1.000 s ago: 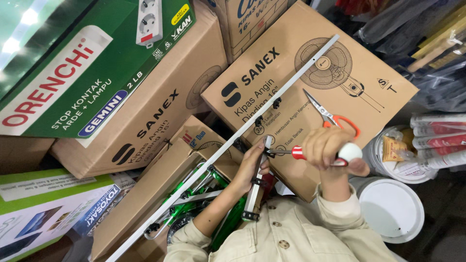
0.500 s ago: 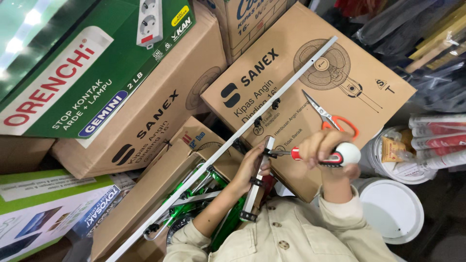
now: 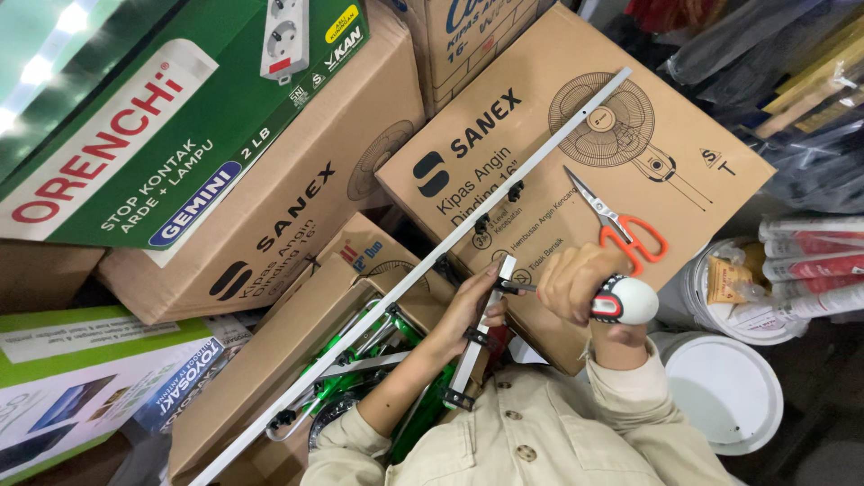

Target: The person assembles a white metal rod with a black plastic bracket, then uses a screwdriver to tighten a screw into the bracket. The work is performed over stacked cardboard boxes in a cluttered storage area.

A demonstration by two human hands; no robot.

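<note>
My right hand (image 3: pixel 576 283) grips a screwdriver with a white and red handle (image 3: pixel 625 301); its shaft points left into a short white metal bar (image 3: pixel 481 333). My left hand (image 3: pixel 468 310) holds that bar just below the tip of the screwdriver. A long white rail (image 3: pixel 423 270) with small black clips runs diagonally from lower left to upper right, over a brown cardboard fan box (image 3: pixel 576 162). Orange-handled scissors (image 3: pixel 621 225) lie on that box, just above my right hand.
Stacked cardboard boxes (image 3: pixel 270 216) and a green box (image 3: pixel 171 117) fill the left. An open box (image 3: pixel 270 360) below holds green parts (image 3: pixel 351 369). White buckets (image 3: pixel 720 387) and wrapped tubes (image 3: pixel 810 261) stand at the right.
My right hand with the screwdriver has turned slightly and shifted a little left toward the bar. The left hand keeps its hold.
</note>
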